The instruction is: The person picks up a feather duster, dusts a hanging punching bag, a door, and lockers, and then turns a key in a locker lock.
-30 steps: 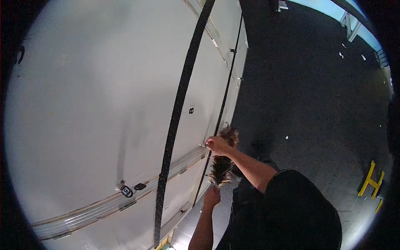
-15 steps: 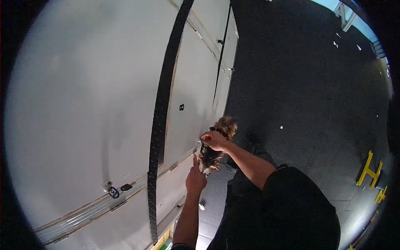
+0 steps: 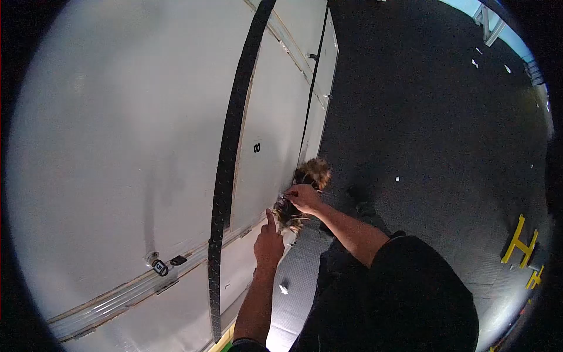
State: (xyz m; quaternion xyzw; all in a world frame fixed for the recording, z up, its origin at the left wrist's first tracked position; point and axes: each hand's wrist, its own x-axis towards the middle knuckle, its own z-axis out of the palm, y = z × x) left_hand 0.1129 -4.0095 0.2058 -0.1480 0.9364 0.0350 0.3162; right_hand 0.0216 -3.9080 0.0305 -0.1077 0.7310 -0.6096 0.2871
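Observation:
A shaggy bundle (image 3: 313,173) of brown, black and cream tufts, fur-like or feather-like, lies against the white panel's edge. My right hand (image 3: 304,198) reaches across its middle, fingers pinched together at its left side near a small shiny part. What they pinch is too small to tell. Just below, my left hand (image 3: 269,245) has its index finger stretched up to the panel's lower edge, beside the bundle; its other fingers look bent. The white panel (image 3: 267,117) bears a black number 8.
A black textured strip (image 3: 227,146) runs down between the white panels. A padlock (image 3: 158,267) tagged 5 hangs from the clear rail (image 3: 123,302) at lower left. Yellow metal frames (image 3: 519,240) stand at right on the dark floor (image 3: 422,117), among small white scraps.
My left hand has moved slightly left and up, its fingertip now farther from the bundle. The bundle has shifted a little upward and left. My right hand stays nearly in place.

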